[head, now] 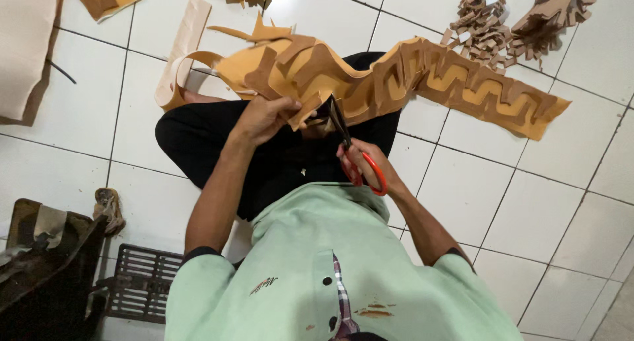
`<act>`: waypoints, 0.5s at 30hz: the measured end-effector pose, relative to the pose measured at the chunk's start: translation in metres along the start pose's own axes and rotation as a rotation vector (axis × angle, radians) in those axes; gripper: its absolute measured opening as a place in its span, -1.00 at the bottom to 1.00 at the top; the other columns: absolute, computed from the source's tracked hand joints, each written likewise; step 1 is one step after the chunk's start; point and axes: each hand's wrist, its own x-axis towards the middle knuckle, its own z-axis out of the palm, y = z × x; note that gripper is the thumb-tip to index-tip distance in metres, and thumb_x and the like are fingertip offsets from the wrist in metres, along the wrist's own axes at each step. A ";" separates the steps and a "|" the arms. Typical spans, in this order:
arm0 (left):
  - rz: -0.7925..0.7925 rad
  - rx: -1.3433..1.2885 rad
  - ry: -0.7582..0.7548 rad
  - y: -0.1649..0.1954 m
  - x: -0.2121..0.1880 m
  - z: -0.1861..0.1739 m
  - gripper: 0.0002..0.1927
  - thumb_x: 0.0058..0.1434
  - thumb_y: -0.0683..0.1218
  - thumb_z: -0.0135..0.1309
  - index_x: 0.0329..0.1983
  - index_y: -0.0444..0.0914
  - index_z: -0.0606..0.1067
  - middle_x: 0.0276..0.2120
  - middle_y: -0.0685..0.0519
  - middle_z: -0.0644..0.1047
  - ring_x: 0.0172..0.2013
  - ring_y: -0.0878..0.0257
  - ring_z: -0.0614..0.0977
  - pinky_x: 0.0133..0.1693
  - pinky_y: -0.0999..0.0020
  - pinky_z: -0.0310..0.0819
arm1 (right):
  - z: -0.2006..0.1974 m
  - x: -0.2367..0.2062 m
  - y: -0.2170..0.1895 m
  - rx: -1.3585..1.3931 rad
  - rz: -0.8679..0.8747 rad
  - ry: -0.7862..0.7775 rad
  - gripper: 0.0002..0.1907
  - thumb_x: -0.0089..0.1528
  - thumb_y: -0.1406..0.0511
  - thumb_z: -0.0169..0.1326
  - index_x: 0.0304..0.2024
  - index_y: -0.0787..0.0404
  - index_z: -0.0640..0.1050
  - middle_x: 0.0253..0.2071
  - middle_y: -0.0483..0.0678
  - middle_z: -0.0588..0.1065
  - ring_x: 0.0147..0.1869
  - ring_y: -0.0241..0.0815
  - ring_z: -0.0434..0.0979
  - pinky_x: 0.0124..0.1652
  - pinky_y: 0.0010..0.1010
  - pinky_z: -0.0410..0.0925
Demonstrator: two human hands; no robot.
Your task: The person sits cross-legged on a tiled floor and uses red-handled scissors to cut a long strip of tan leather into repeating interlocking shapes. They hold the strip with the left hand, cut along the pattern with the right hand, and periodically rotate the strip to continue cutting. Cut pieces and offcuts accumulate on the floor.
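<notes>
The strip [422,77], a long band of tan sheet with zigzag cut-outs, lies across the person's lap and runs out over the white floor [528,209] to the right, its far end resting flat near a tile seam. The left hand [264,116] is clamped on the strip's near edge, thumb on top, holding a cut flap up. The right hand [366,166] is closed through the orange handles of the scissors [343,133]; the dark blades point up into the strip's edge, just beside the left hand's grip. Whether the blades are parted I cannot tell. Past the strip, piles of scraps [482,24] sit at the top edge, well apart from the hands. A pale sheet [26,50] lies at the far left. The tiles to the right of the right arm are bare. A dark grate [142,285] and a bag [46,268] crowd the lower left corner.
</notes>
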 end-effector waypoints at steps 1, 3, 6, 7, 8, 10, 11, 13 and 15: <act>0.008 0.045 0.014 0.005 -0.002 0.001 -0.68 0.33 -0.35 0.00 0.13 -0.56 0.38 -0.06 -0.22 0.57 -0.15 0.02 0.68 -0.20 0.18 0.70 | -0.004 -0.001 -0.002 -0.035 0.021 -0.017 -0.47 0.46 -0.04 -0.26 -0.13 0.29 0.43 -0.53 -0.18 0.32 -0.56 -0.41 0.34 -0.55 -0.57 0.28; 0.044 0.137 0.041 0.021 -0.003 0.003 -0.68 0.29 -0.34 -0.02 0.10 -0.53 0.37 -0.10 -0.19 0.58 -0.18 0.03 0.70 -0.25 0.19 0.72 | -0.009 -0.001 -0.006 -0.039 0.048 -0.060 -0.46 0.46 -0.05 -0.25 -0.13 0.30 0.43 -0.53 -0.18 0.31 -0.55 -0.40 0.33 -0.55 -0.57 0.28; 0.046 0.089 0.076 0.032 -0.004 0.007 -0.69 0.25 -0.31 -0.06 0.06 -0.50 0.40 -0.12 -0.20 0.62 -0.20 0.04 0.73 -0.26 0.24 0.73 | -0.006 0.001 -0.002 0.053 0.070 -0.106 -0.45 0.47 -0.06 -0.26 -0.14 0.29 0.43 -0.54 -0.19 0.29 -0.57 -0.41 0.29 -0.58 -0.57 0.25; 0.037 0.074 0.089 0.032 -0.005 0.009 -0.70 0.26 -0.31 -0.05 0.06 -0.51 0.41 -0.13 -0.20 0.62 -0.21 0.04 0.73 -0.26 0.24 0.73 | -0.002 0.004 0.002 0.070 0.062 -0.095 -0.44 0.46 -0.07 -0.28 -0.15 0.28 0.43 -0.55 -0.20 0.28 -0.60 -0.42 0.27 -0.60 -0.57 0.24; 0.028 0.059 0.097 0.031 -0.004 0.011 -0.70 0.26 -0.31 -0.05 0.05 -0.52 0.41 -0.15 -0.20 0.62 -0.21 0.05 0.73 -0.26 0.24 0.72 | 0.001 0.006 0.005 0.085 0.052 -0.079 -0.42 0.46 -0.09 -0.30 -0.16 0.27 0.43 -0.57 -0.21 0.27 -0.62 -0.43 0.25 -0.62 -0.58 0.22; 0.025 0.052 0.113 0.028 -0.005 0.011 -0.72 0.27 -0.32 -0.04 0.05 -0.52 0.42 -0.17 -0.20 0.62 -0.23 0.04 0.73 -0.28 0.24 0.70 | 0.011 0.009 0.013 0.139 0.037 0.065 -0.41 0.49 -0.09 -0.25 -0.21 0.31 0.42 -0.57 -0.19 0.25 -0.64 -0.43 0.17 -0.63 -0.58 0.15; 0.033 0.059 0.120 0.027 -0.005 0.010 -0.72 0.28 -0.32 -0.03 0.05 -0.52 0.41 -0.17 -0.20 0.61 -0.24 0.04 0.72 -0.30 0.24 0.68 | 0.013 0.009 0.016 0.164 0.030 0.135 -0.39 0.51 -0.09 -0.23 -0.24 0.33 0.41 -0.57 -0.18 0.25 -0.64 -0.43 0.13 -0.64 -0.58 0.11; 0.045 0.098 0.126 0.027 -0.007 0.004 -0.73 0.27 -0.31 0.01 0.04 -0.49 0.42 -0.18 -0.17 0.61 -0.26 0.07 0.71 -0.31 0.24 0.66 | 0.013 0.009 0.017 0.163 0.062 0.091 -0.39 0.44 -0.11 -0.21 -0.23 0.32 0.41 -0.60 -0.19 0.24 -0.67 -0.42 0.16 -0.68 -0.56 0.12; 0.050 0.163 0.122 0.028 -0.008 -0.002 -0.73 0.25 -0.29 0.06 0.02 -0.44 0.43 -0.19 -0.11 0.60 -0.29 0.13 0.70 -0.31 0.26 0.69 | 0.010 0.009 0.014 0.112 0.020 0.022 -0.39 0.42 -0.13 -0.20 -0.18 0.31 0.42 -0.56 -0.20 0.27 -0.63 -0.42 0.23 -0.65 -0.57 0.17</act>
